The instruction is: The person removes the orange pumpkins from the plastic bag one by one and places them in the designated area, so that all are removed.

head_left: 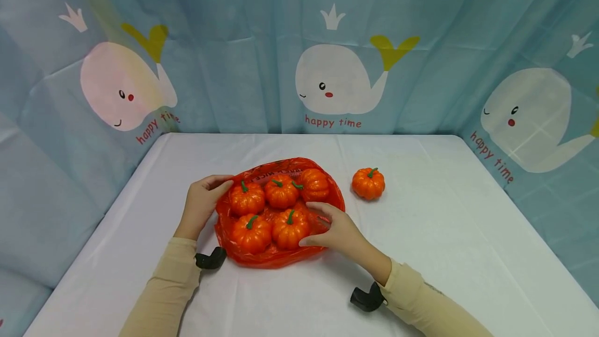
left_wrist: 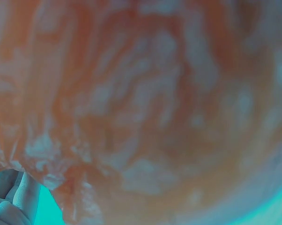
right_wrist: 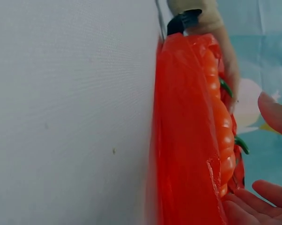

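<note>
A red plastic bag [head_left: 276, 261] lies spread open on the table with several small orange pumpkins inside, one of them a front pumpkin [head_left: 250, 233] with a green stem. My left hand [head_left: 198, 202] pinches the bag's left rim between thumb and fingers. In the left wrist view the bag [left_wrist: 145, 108] fills most of the picture, with part of the hand [left_wrist: 12, 199] low in the corner. Over the bag's right side, my right hand [head_left: 339, 230] is spread beside the front right pumpkin [head_left: 290, 229]. Its thumb and fingers are apart in the right wrist view.
One more pumpkin [head_left: 368, 183] sits on the white tablecloth [head_left: 449, 233], right of the bag. A light blue curtain [head_left: 243, 66] with printed whales surrounds the table's back and sides. Black wrist mounts [head_left: 367, 298] stick out near both sleeves.
</note>
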Available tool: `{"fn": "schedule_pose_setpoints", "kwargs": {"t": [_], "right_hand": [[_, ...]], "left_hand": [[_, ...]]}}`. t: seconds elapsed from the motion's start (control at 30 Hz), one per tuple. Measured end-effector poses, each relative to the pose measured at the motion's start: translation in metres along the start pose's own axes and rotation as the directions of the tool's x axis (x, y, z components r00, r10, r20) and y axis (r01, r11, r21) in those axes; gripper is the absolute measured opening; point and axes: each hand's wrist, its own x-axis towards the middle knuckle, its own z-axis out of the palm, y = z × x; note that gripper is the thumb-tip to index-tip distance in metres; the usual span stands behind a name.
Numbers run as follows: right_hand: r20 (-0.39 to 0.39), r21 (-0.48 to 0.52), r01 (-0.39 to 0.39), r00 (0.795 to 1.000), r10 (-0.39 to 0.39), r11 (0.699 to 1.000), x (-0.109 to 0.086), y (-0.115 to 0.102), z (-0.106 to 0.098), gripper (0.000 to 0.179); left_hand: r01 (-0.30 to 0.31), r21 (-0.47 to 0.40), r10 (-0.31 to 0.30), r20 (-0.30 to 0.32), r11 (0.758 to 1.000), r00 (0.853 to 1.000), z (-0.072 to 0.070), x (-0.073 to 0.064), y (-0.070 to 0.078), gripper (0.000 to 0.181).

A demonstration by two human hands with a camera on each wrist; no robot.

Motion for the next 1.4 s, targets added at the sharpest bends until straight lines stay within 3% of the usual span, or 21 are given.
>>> {"fn": "schedule_pose_setpoints", "kwargs": {"t": [0.27, 0.6, 1.07, 1.4], "right_hand": [[0.015, -0.032, 0.008, 1.0, -0.007, 0.999, 0.008, -0.002, 0.01, 0.078], [-0.006, -0.188, 0.014, 1.0, -0.016, 0.982, 0.012, 0.0, 0.017, 0.08], [0.016, -0.188, 0.021, 1.0, -0.018, 0.982, 0.017, 0.002, 0.021, 0.078], [-0.05, -0.168, -0.001, 0.999, -0.008, 0.986, 0.008, -0.005, 0.012, 0.078]], "left_hand": [[0.005, -0.009, -0.005, 0.011, 1.0, 1.0, 0.0, -0.001, 0.001, 0.05], [0.009, -0.013, -0.009, 0.009, 1.0, 1.0, -0.001, -0.002, 0.001, 0.05], [0.007, -0.001, -0.007, 0.008, 1.0, 1.0, -0.001, -0.002, 0.0, 0.05], [0.021, -0.001, -0.021, 0.008, 1.0, 1.0, 0.0, 0.0, -0.002, 0.048]]}}
